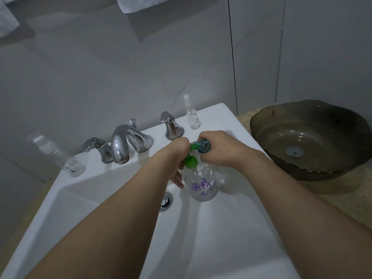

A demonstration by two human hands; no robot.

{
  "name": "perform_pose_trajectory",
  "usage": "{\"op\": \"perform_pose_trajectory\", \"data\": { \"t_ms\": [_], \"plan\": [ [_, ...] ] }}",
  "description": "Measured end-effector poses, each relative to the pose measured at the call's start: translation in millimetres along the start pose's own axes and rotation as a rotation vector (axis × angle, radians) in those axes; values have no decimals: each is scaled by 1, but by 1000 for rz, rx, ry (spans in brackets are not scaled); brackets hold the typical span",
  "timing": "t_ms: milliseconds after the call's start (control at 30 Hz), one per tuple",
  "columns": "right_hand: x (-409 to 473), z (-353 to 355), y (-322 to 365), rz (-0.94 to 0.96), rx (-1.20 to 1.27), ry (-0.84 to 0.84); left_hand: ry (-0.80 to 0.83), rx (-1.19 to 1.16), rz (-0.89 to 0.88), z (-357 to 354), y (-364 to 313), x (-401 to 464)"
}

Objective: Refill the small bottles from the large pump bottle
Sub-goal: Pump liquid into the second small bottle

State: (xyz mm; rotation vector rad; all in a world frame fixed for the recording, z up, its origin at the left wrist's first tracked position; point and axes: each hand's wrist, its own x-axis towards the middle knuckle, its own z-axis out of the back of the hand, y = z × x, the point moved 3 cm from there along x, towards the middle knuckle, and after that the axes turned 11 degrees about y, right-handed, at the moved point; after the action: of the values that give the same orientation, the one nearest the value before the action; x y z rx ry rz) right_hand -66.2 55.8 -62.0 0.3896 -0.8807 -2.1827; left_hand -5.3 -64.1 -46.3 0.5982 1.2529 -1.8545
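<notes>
I am working over the sink [231, 228], in the centre of the frame, on the filling step. My left hand [178, 158] is gripping the pump bottle [202, 183] at its neck and green pump [191, 159], fingers wrapped behind the clear body. My right hand [216, 149] is closed around a small bottle [203, 146], of which only the teal, ribbed end is showing. The green nozzle is pointing at that end and appears to be touching it; I cannot tell whether the nozzle is seated in an opening.

The next move, as I judge it, is calling for a steady press on the pump head while the small bottle is being held square to the nozzle. Misalignment would be sending liquid into the basin.

Containers:
- The pump bottle is clear, marked with purple handwriting, and is showing clear liquid in its lower part.
- The small bottle's contents are hidden by my grip.
- A clear spray bottle [192, 112] is standing upright on the counter [217, 113] behind my right hand, near the right tap handle [171, 125]; its level is unreadable.
- A second clear bottle [58, 156] is standing at centre left of the frame, beside the left tap handle [96, 147]; it looks nearly empty.
- A dark glass basin [310, 137] is sitting at right, with nothing visible in it.
</notes>
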Motion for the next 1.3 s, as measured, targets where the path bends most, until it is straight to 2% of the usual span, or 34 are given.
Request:
{"op": "perform_pose_trajectory", "data": {
  "t_ms": [267,500,700,900,1300],
  "plan": [
    [0,-4,-2,-28,-71,56,-187,9,-123,-8,-2,5],
    [2,-5,-5,-32,-70,67,-203,25,-177,-9,0,8],
    [2,-4,-5,-15,-78,51,-162,-61,-130,-9,1,10],
    [0,0,0,18,-41,-20,33,-73,-25,4,5,1],
    [0,1,2,11,-39,-23,1,-19,2,2,-5,-4]
  ]
}}
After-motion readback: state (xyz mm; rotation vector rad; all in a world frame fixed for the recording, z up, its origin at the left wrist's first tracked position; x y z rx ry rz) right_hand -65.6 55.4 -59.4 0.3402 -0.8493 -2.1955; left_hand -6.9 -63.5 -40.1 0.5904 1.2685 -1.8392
